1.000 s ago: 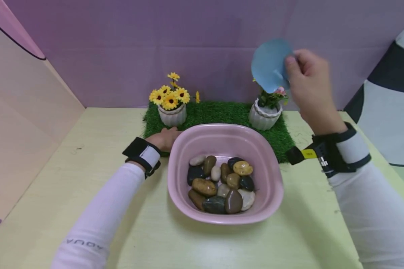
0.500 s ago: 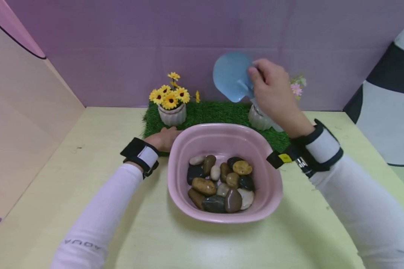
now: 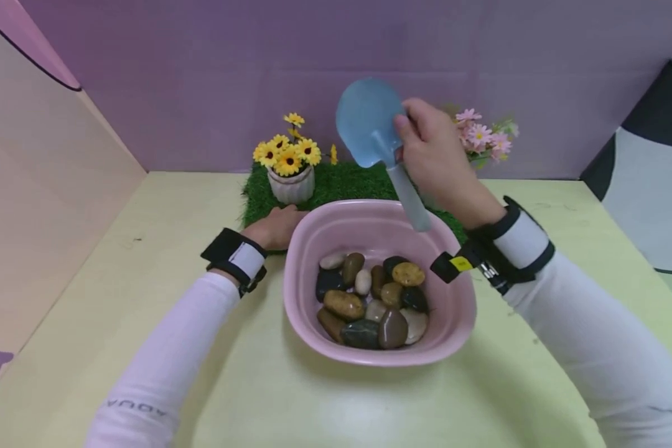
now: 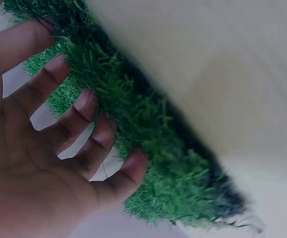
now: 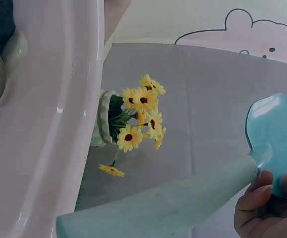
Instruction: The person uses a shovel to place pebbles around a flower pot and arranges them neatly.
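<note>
My right hand [image 3: 437, 152] pinches a light-blue hand trowel [image 3: 366, 118] by the edge of its blade, above the far side of a pink basin [image 3: 455, 336]. The trowel's pale handle [image 3: 409, 199] points down over the basin's back rim. In the right wrist view, thumb and fingers [image 5: 257, 198] grip the blade beside the neck. Left of the basin, my left hand [image 3: 277, 227] lies at the front edge of an artificial grass mat [image 4: 158, 173]. Its fingers are spread and slightly bent in the left wrist view, tips against the grass, holding nothing.
Several wet stones [image 3: 344, 305] in brown, black and white lie in the basin. Behind it on the mat stands a pot of yellow flowers [image 3: 291, 183]. Pink flowers [image 3: 484, 137] show behind my right hand. A purple wall [image 3: 201, 93] closes off the table's back.
My right hand has carried the trowel leftward, from in front of the pink flowers to over the basin's back side, and the handle has come into sight. The left hand stays put.
</note>
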`<state>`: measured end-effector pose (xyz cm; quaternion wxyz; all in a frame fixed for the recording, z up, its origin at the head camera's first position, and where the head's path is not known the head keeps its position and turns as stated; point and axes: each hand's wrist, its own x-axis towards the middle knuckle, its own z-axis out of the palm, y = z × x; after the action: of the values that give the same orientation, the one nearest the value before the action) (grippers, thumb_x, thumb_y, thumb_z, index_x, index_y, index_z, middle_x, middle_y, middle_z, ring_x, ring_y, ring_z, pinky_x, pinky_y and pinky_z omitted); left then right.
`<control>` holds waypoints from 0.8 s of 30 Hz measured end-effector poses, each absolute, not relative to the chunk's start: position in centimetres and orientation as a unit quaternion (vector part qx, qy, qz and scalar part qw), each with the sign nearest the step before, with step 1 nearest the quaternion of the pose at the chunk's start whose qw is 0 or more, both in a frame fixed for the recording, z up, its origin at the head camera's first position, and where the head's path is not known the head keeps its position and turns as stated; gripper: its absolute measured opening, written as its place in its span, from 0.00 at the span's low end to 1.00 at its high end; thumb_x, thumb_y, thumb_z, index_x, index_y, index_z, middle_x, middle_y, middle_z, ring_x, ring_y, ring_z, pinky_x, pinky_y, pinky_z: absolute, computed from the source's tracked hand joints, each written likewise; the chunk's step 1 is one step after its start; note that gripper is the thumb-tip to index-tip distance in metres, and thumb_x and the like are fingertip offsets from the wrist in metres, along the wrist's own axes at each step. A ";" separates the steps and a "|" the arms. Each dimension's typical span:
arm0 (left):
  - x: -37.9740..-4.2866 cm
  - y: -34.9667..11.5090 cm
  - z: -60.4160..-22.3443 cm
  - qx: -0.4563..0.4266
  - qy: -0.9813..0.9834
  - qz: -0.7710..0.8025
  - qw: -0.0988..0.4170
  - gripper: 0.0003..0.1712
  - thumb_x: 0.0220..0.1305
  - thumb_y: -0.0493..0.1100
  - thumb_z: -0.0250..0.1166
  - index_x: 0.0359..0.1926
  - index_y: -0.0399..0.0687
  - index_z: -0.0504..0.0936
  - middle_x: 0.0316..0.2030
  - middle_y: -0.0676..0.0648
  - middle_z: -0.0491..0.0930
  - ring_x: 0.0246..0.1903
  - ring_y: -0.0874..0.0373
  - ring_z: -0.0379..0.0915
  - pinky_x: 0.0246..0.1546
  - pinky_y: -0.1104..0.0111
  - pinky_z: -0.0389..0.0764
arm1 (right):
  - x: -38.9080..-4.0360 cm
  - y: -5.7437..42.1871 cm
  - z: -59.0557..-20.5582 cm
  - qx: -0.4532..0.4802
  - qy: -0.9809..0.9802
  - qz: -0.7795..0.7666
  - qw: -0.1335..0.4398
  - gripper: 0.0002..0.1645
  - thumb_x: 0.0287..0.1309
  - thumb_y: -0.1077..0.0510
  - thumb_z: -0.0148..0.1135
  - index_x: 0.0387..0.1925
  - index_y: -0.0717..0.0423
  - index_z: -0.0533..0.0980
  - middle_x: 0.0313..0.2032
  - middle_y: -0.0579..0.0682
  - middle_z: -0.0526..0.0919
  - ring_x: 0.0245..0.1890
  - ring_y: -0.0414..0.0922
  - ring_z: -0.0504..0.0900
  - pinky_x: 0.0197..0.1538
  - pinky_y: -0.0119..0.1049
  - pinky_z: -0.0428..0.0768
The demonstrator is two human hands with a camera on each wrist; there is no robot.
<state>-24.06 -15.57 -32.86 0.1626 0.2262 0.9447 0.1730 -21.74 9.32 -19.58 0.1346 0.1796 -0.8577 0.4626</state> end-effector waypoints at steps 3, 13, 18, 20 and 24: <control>-24.1 -15.6 -33.1 0.234 0.944 0.187 0.135 0.23 0.76 0.44 0.49 0.67 0.46 0.71 0.63 0.34 0.70 0.67 0.36 0.59 0.67 0.41 0.59 | -21.6 9.2 -19.5 0.179 -0.852 0.475 0.129 0.17 0.75 0.58 0.44 0.51 0.65 0.75 0.35 0.52 0.74 0.28 0.38 0.72 0.36 0.28 0.74; -23.9 -16.0 -34.0 0.221 0.945 0.230 0.076 0.13 0.70 0.42 0.58 0.53 0.43 0.78 0.44 0.40 0.81 0.46 0.44 0.77 0.47 0.53 0.76 | -21.5 8.8 -20.0 0.180 -0.840 0.502 0.100 0.16 0.75 0.58 0.43 0.51 0.65 0.73 0.35 0.51 0.74 0.28 0.38 0.73 0.36 0.28 0.76; -23.4 -16.4 -32.7 0.168 0.946 0.274 0.033 0.14 0.67 0.42 0.61 0.50 0.43 0.77 0.45 0.40 0.81 0.46 0.46 0.77 0.48 0.54 0.77 | -21.6 8.5 -20.2 0.175 -0.834 0.516 0.093 0.16 0.75 0.58 0.43 0.52 0.64 0.73 0.34 0.52 0.74 0.28 0.38 0.74 0.35 0.29 0.76; -22.9 -16.3 -31.4 0.149 0.946 0.289 0.008 0.14 0.67 0.42 0.60 0.50 0.41 0.77 0.45 0.39 0.81 0.45 0.46 0.78 0.47 0.54 0.78 | -21.7 8.5 -20.3 0.174 -0.832 0.518 0.092 0.16 0.75 0.58 0.43 0.52 0.64 0.73 0.33 0.52 0.74 0.27 0.38 0.74 0.35 0.29 0.75; -21.5 -15.9 -27.8 0.118 0.935 0.334 0.007 0.24 0.66 0.41 0.63 0.60 0.41 0.67 0.40 0.40 0.77 0.36 0.47 0.75 0.39 0.58 0.75 | -21.7 8.5 -20.4 0.175 -0.831 0.520 0.089 0.16 0.75 0.58 0.43 0.52 0.64 0.73 0.31 0.51 0.75 0.26 0.39 0.75 0.34 0.29 0.75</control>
<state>-21.50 -15.86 -27.81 0.0070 0.1183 0.9352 0.3337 -21.66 8.48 -20.41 0.0892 0.1746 -0.8314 0.5200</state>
